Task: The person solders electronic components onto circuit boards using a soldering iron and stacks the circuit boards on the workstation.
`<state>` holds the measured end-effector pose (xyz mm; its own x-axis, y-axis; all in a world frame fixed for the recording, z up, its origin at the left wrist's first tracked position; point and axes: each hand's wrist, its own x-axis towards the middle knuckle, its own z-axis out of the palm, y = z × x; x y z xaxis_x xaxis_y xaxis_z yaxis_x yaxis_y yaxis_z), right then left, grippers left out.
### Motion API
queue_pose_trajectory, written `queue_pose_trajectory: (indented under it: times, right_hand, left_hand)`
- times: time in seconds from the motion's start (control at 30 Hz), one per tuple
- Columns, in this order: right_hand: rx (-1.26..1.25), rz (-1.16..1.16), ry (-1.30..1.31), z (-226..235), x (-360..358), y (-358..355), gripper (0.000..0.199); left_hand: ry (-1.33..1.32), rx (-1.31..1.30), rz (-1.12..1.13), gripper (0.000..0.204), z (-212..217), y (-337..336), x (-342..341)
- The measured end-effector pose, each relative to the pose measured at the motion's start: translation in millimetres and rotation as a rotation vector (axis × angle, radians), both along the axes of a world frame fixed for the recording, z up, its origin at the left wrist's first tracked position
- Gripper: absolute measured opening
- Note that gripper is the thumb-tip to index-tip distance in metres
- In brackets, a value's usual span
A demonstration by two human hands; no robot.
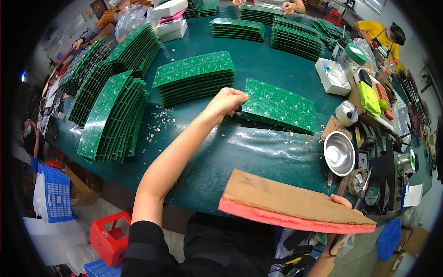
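My left hand (226, 102) is closed on the left edge of a green circuit board panel (279, 105), fingers pinched at its corner. Under that panel, part of another board edge shows just above the table. My right hand (342, 201) grips a cardboard-backed pad (286, 196) with a pink foam underside, held over the table's near edge; most of its fingers are hidden behind the pad. Left of the panel stands a stack of green boards (196, 69). White bits (159, 124) lie scattered on the green table (203, 152) near my left forearm.
More board stacks (113, 115) line the left side, with others (295, 37) at the back. On the right are a metal bowl (339, 153), a white box (330, 76), a lidded jar (353, 57) and a solder spool (406, 161). Co-workers, one in yellow (378, 34), sit around the table.
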<state>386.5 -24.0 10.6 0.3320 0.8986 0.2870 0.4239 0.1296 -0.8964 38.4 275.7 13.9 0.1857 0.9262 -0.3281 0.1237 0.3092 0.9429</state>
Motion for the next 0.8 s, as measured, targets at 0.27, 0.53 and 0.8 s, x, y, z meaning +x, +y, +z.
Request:
queue_pose_trajectory:
  times: [0.27, 0.53, 0.8]
  right_hand:
    - [0.265, 0.089, 0.137, 62, -18, 2, 0.035]
    - [-0.007, -0.116, 0.157, 84, -67, 45, 0.021]
    - [-0.130, 0.076, 0.138, 61, -88, 56, 0.020]
  left_hand:
    - [-0.410, -0.024, 0.103, 0.008, 11, -33, -23]
    - [-0.519, -0.118, 0.211, 0.011, 6, -144, -64]
    - [-0.600, -0.222, 0.224, 0.021, 2, -221, -77]
